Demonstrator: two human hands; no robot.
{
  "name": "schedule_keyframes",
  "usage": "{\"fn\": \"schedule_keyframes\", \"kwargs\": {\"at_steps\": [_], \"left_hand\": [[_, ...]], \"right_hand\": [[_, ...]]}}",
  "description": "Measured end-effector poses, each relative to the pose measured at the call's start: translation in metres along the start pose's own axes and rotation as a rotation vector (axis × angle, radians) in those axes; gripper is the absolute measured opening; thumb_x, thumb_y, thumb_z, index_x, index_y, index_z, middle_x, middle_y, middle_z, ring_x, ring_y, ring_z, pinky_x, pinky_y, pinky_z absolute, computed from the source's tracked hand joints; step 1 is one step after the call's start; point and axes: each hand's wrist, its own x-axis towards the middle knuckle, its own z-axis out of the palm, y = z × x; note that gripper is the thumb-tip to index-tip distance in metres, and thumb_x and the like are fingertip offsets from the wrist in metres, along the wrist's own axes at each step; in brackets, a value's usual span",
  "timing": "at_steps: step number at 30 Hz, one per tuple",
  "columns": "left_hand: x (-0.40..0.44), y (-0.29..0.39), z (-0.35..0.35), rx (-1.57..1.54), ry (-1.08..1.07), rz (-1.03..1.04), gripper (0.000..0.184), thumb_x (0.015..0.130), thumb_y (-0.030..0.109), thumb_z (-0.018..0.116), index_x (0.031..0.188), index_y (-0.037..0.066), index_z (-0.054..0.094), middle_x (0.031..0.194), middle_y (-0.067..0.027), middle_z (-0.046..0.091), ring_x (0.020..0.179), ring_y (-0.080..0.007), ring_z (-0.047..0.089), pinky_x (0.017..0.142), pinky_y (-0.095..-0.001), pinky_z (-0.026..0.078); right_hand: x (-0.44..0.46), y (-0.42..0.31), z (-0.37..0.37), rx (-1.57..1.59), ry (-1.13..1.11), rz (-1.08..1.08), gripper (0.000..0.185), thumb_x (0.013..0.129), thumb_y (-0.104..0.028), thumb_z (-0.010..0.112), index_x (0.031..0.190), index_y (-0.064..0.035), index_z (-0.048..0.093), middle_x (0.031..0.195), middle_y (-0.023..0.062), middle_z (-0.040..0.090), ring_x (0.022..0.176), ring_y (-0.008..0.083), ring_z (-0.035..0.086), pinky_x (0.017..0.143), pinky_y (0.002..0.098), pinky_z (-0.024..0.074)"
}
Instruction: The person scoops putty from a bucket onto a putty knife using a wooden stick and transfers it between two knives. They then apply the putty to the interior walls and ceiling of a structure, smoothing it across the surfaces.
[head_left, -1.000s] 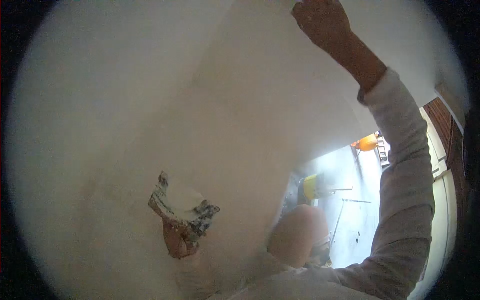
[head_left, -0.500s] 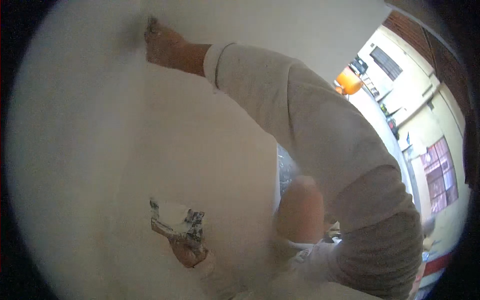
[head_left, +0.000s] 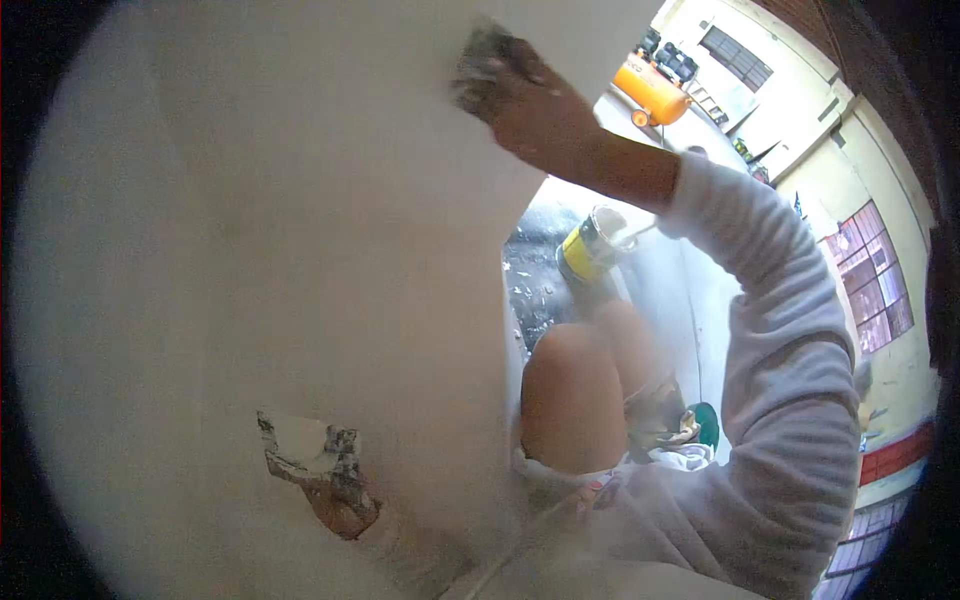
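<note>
A broad, smooth pale panel (head_left: pixel 330 270) fills the left and middle of the view. At the lower left my left hand (head_left: pixel 345 505) is closed on a putty board (head_left: pixel 300 440), a small flat plate with pale paste in its middle and dark smeared edges. My right hand (head_left: pixel 535 105) is raised at the top centre, in front of the panel. Its fingers are closed round a dark, paste-smeared object (head_left: pixel 485 65), too blurred to name. Whether that object touches the panel I cannot tell.
Beyond the panel's edge, a yellow-and-white bucket (head_left: pixel 590 245) stands on a spattered dark sheet (head_left: pixel 535 265). Bare knees (head_left: pixel 575 390) are close below it. An orange air compressor (head_left: pixel 650 90) is farther back, near the wall with windows (head_left: pixel 872 275).
My right hand has swung from the upper left to the right, its elbow bending and uncovering the bucket. My left hand with the putty board appears slightly farther left.
</note>
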Motion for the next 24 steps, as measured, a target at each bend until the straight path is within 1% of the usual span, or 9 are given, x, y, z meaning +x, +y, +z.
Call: {"fn": "schedule_keyframes", "kwargs": {"at_steps": [3,5,9,12,13,15,18,19,24], "left_hand": [[0.001,0.002,0.004,0.02,-0.014,0.002,0.044,0.082,0.016,0.06,0.12,-0.001,0.046,0.112,-0.0139,0.055,0.094,-0.0212,0.058,0.072,-0.0342,0.053],[0.001,0.004,0.01,0.04,-0.028,0.014,0.045,0.081,0.015,0.061,0.121,-0.001,0.046,0.112,-0.014,0.055,0.095,-0.0212,0.058,0.073,-0.0341,0.053],[0.005,0.007,0.03,0.153,-0.079,0.108,0.046,0.08,0.013,0.062,0.121,-0.001,0.045,0.113,-0.014,0.054,0.097,-0.0211,0.057,0.074,-0.0339,0.054],[0.002,0.02,0.053,0.281,-0.118,0.173,0.048,0.079,0.011,0.063,0.121,-0.001,0.044,0.114,-0.014,0.053,0.098,-0.021,0.057,0.075,-0.0337,0.054],[-0.001,0.024,0.056,0.319,-0.114,0.178,0.048,0.079,0.011,0.064,0.122,-0.001,0.044,0.115,-0.0141,0.053,0.098,-0.021,0.057,0.075,-0.0337,0.054],[-0.007,0.034,0.061,0.352,-0.112,0.162,0.049,0.079,0.01,0.064,0.122,-0.001,0.044,0.115,-0.0141,0.053,0.099,-0.0209,0.056,0.076,-0.0336,0.054],[-0.003,0.062,0.072,-0.024,-0.112,-0.171,0.051,0.078,0.008,0.065,0.122,-0.001,0.043,0.116,-0.0141,0.052,0.101,-0.0209,0.056,0.077,-0.0334,0.055],[-0.002,0.081,0.078,-0.371,-0.043,-0.409,0.047,0.079,0.009,0.065,0.12,-0.001,0.045,0.116,-0.0141,0.054,0.1,-0.0208,0.056,0.075,-0.0313,0.055],[-0.007,0.086,0.081,-0.285,0.034,-0.396,0.033,0.084,0.013,0.06,0.113,0.0,0.051,0.109,-0.012,0.06,0.093,-0.0209,0.06,0.075,-0.0309,0.054]], "right_hand": [[-0.065,0.022,0.019,0.063,0.189,0.055,0.037,0.072,-0.021,0.059,0.108,-0.0111,0.062,0.11,0.0043,0.058,0.116,0.0275,0.045,0.108,0.0477,0.0217],[-0.104,0.029,0.029,0.012,0.012,0.072,0.045,0.075,-0.019,0.057,0.119,-0.0129,0.054,0.114,0.0031,0.056,0.119,0.025,0.042,0.109,0.0455,0.0211],[-0.136,0.02,0.009,0.269,-0.156,0.281,0.035,0.08,-0.009,0.053,0.114,-0.0152,0.057,0.106,0.0046,0.06,0.107,0.0261,0.052,0.095,0.0406,0.0394],[-0.137,-0.026,0.023,1.47,-0.206,0.69,0.033,0.081,0.004,0.047,0.11,-0.0041,0.059,0.09,0.009,0.065,0.087,0.0248,0.062,0.079,0.0365,0.05],[-0.129,-0.046,0.018,2.046,-0.434,1.126,0.028,0.082,0.004,0.048,0.109,0.003,0.056,0.091,0.0108,0.064,0.083,0.0215,0.063,0.076,0.0327,0.0514],[-0.119,-0.098,0.009,2.956,-0.27,0.948,0.028,0.079,0.002,0.051,0.107,0.0056,0.055,0.094,0.0139,0.063,0.08,0.0199,0.064,0.072,0.0299,0.053],[-0.086,-0.157,-0.043,3.021,-0.31,0.88,0.027,0.08,-0.006,0.057,0.103,0.0061,0.05,0.099,0.016,0.06,0.086,0.024,0.063,0.076,0.0335,0.0566],[-0.075,-0.162,-0.065,3.259,-0.665,1.186,0.024,0.081,-0.003,0.059,0.1,0.0072,0.049,0.097,0.0158,0.06,0.086,0.0247,0.063,0.076,0.0339,0.0573],[-0.073,-0.216,-0.128,3.427,-1.066,1.298,0.023,0.084,-0.006,0.056,0.101,0.0081,0.048,0.101,0.0168,0.059,0.089,0.0244,0.063,0.079,0.0328,0.0566]]}}
